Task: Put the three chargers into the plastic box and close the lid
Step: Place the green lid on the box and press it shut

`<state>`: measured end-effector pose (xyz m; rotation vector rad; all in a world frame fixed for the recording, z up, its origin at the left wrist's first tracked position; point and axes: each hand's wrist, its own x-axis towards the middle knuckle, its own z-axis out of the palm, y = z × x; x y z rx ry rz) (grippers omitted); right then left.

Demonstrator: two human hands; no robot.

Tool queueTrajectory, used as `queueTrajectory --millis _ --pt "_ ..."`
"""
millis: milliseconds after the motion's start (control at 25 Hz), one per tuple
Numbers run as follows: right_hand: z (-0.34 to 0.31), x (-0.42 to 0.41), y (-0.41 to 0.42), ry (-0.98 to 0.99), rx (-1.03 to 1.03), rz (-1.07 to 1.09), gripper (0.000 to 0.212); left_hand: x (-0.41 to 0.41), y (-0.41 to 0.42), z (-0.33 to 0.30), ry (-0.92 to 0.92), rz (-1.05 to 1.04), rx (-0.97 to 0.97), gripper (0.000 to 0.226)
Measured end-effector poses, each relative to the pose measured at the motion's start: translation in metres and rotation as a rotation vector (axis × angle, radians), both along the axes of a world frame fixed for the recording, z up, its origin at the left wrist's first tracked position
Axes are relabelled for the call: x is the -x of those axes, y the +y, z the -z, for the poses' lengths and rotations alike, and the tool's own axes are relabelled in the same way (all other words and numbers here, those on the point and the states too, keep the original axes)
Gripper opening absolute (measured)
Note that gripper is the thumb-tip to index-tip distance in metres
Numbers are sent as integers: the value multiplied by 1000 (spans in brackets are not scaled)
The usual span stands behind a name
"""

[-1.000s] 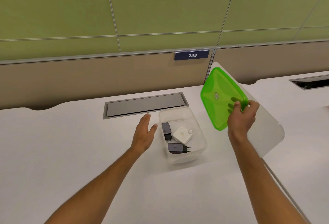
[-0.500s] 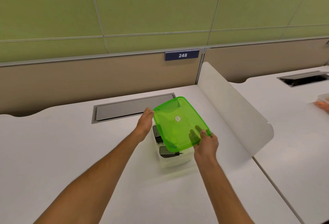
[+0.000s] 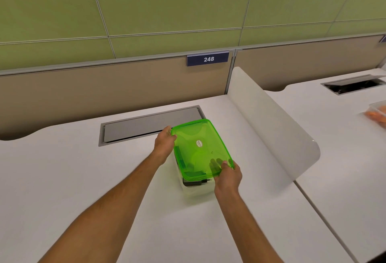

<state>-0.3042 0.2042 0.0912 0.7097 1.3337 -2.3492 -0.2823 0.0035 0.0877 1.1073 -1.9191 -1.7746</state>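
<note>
A translucent green lid (image 3: 198,147) lies over the clear plastic box (image 3: 196,191) on the white desk, its near edge still raised a little. My left hand (image 3: 165,143) grips the lid's far left corner. My right hand (image 3: 227,177) grips its near right corner, fingers under the lid. Below the lid's near edge a black charger (image 3: 194,181) shows through the box wall. The other chargers appear only as dim dark shapes through the green plastic.
A grey cable hatch (image 3: 150,124) is set into the desk (image 3: 73,179) behind the box. A white curved divider (image 3: 275,124) stands to the right. On the neighbouring desk are another hatch (image 3: 355,84) and a container with orange things (image 3: 378,112).
My right hand has swung the green lid from upright at the right down over the box. My left hand left the box's side and took the lid's far left corner.
</note>
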Motion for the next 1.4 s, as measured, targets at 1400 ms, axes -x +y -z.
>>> queueTrajectory --millis 1400 --pt "12 68 -25 722 -1298 -918 47 27 -18 34 -90 -217 -76 32"
